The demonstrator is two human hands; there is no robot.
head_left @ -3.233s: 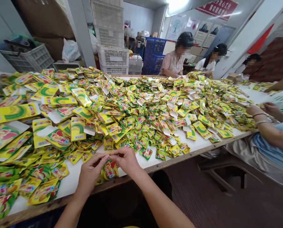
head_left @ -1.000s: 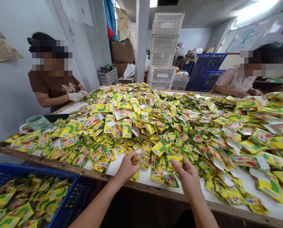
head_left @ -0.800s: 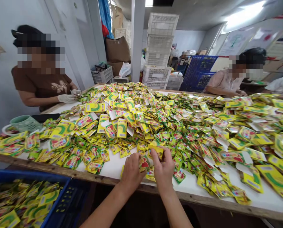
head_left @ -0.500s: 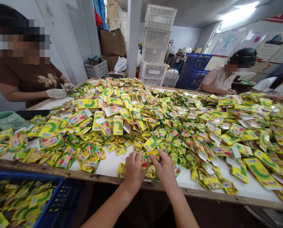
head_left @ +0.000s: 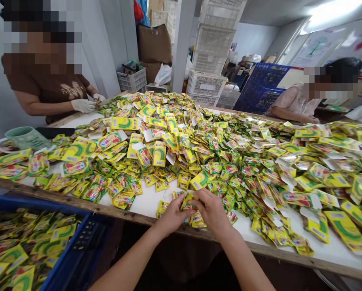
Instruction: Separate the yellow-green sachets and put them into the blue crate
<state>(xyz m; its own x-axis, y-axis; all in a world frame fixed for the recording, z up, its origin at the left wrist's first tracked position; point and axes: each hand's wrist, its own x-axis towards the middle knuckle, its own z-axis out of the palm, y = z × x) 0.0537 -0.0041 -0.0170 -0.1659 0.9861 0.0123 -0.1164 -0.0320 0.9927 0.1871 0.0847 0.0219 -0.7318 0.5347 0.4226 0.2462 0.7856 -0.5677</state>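
Observation:
Near the front edge of the table, my left hand (head_left: 172, 215) and my right hand (head_left: 212, 210) meet around a small yellow-and-green packet (head_left: 187, 201). Both hands have their fingers closed on it, and they partly hide it. Under and beside them lie more small packets (head_left: 198, 220) with red fruit pictures. Just beyond my fingers a yellow printed carton (head_left: 199, 180) leans against a broad heap of sachets (head_left: 227, 171). Flat cartons with white flaps, such as the one with a barcode (head_left: 159, 154), are scattered over the heap.
A blue crate (head_left: 88, 220) full of packets stands below the table at left. A green mug (head_left: 27, 137) sits at the table's left end. A gloved co-worker (head_left: 47, 97) is at left, another person (head_left: 296, 101) at far right. White crates (head_left: 206, 85) are stacked behind.
My hands have drawn together around the packet, and the right hand's fingers now curl over it. The whole view has shifted slightly, so the surroundings sit further right.

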